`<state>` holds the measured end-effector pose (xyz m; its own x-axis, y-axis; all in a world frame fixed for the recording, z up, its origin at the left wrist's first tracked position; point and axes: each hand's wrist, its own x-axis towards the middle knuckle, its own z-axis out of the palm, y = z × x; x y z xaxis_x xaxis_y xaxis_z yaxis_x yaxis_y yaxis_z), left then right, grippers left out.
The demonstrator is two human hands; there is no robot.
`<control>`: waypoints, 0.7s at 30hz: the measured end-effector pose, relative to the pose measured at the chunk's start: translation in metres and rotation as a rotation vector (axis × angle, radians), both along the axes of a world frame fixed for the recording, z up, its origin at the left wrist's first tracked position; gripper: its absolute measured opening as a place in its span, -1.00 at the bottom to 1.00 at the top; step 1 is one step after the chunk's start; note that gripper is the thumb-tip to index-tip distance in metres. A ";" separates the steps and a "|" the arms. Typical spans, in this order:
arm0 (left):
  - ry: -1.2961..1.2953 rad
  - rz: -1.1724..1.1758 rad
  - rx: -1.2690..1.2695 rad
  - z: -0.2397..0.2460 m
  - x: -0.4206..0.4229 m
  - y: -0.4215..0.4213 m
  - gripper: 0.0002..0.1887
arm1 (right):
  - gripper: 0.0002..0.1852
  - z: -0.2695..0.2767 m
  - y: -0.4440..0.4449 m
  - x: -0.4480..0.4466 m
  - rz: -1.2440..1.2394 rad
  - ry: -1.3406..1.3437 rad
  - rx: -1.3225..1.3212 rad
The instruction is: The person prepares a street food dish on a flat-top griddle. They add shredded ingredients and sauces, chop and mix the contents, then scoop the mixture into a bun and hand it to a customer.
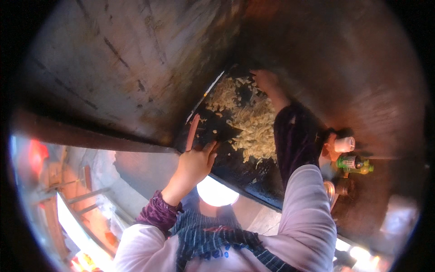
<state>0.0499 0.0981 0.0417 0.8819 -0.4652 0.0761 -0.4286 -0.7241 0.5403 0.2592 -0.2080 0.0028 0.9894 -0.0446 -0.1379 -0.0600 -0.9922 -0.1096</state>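
Pale chopped food pieces lie in a loose heap on a dark flat surface, perhaps a griddle. My right hand reaches over to the far side of the heap, fingertips near the dark back corner; whether it holds anything is too dim to tell. My left hand is at the near left edge of the surface, thumb and forefinger pointing right. A reddish rod-like piece stands out beyond its knuckles. I cannot tell whether the left hand grips that piece or only lies against it.
Stained brown walls rise on the left and right. At right stand a white cup, a green-labelled bottle and a round metal container. A thin bright strip runs along the left edge. Below is a bright white round shape.
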 end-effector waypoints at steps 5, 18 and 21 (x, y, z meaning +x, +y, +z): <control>0.124 0.110 0.131 -0.007 -0.013 0.035 -0.65 | -0.66 0.024 0.006 -0.036 0.011 0.042 -0.013; -0.238 0.164 0.239 -0.036 0.040 -0.028 -0.76 | -0.64 0.018 0.048 -0.114 0.042 -0.051 0.053; -0.312 0.163 0.230 -0.032 0.030 -0.021 -0.74 | -0.70 0.031 0.052 -0.103 -0.116 -0.006 0.009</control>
